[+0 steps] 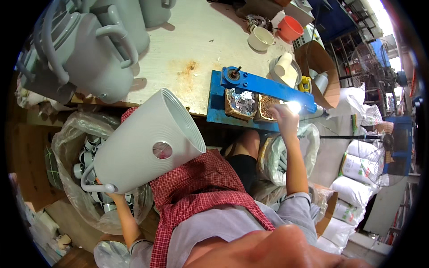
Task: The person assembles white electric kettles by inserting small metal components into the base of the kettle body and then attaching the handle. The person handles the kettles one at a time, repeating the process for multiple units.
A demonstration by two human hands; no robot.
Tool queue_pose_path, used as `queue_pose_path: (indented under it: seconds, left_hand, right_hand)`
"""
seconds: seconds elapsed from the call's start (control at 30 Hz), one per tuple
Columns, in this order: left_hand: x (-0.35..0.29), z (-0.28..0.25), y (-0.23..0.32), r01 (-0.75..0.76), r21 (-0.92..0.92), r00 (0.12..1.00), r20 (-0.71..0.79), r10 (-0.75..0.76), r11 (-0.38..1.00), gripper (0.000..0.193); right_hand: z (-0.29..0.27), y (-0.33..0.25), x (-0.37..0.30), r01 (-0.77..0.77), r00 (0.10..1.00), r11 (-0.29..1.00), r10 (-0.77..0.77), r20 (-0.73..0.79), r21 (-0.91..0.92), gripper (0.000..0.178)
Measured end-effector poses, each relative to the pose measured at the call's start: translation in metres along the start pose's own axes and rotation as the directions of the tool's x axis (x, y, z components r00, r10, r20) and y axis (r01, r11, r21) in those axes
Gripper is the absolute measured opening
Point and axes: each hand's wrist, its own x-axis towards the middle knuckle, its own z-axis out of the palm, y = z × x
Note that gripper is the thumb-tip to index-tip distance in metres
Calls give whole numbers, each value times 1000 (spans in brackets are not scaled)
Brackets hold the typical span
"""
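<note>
A light grey plastic jug shell (138, 138) lies tilted across my lap, its wide open mouth facing up and right. It has ribbed rings, a round shiny inset (162, 150) and a curved handle (96, 187) at the lower left end. My left hand (117, 196) grips it by that handle end, its fingers mostly hidden behind the shell. On the right, my right hand (286, 117) reaches over a small box of copper-coloured parts (267, 107), fingertips drawn together; glare hides whether anything is between them. Beside it, another small box (241, 102) holds silvery parts.
Both boxes sit on a blue metal fixture (268, 87) at the table edge. Several grey jugs (96, 58) crowd the table's left. A cream cup (260, 38) and a red bowl (290, 28) stand at the back. Plastic bags of parts (67, 143) flank my legs.
</note>
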Motion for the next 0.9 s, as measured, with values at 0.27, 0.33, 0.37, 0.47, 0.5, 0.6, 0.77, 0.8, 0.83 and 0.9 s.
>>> queue_pose_path:
  seconds: [0.27,0.33,0.37,0.47,0.5,0.6,0.77,0.8,0.83,0.9]
  left_hand:
    - [9,12,-12,-35,-13,999,18,35,999,51]
    - [5,17,-12,-36,-23,999,15,37,999,51]
    - [4,20,-11,-38,-23,999,15,38,999,51]
    - [2,29,-9,-38,-20,999,21,39,999,52]
    - [2,31,-8,-39,-21,999,23,39,999,52]
    - [0,37,-5,-34,-13,999,34,34,999,52]
    - [-4,45,3,-41,-6,997,62,42,999,52]
    - [-5,49,5,-43,-9,997,70,43,999,52]
    - [-6,52,7,-48,-6,996,78,48,999,52]
    - [-10,59,12,-62,-1,994,92,62,998,52]
  right_hand:
    - [25,-112,94,-68,995,811,98,-20,581,8]
    - [39,-109,105,-21,999,825,41,-23,565,10]
    - [43,-108,107,1,1000,831,13,-21,556,11]
    - [46,-110,112,2,1000,861,-1,-3,508,13]
    - [47,-109,113,-9,1000,868,4,13,496,14]
    - [47,-111,112,-31,999,864,9,44,503,15]
    - [48,-109,105,-102,994,753,62,84,650,13]
    - [47,-109,105,-83,996,782,46,76,618,12]
    - [46,-110,106,-65,997,807,32,67,587,11]
    - [48,-109,105,-67,997,815,35,66,576,11]
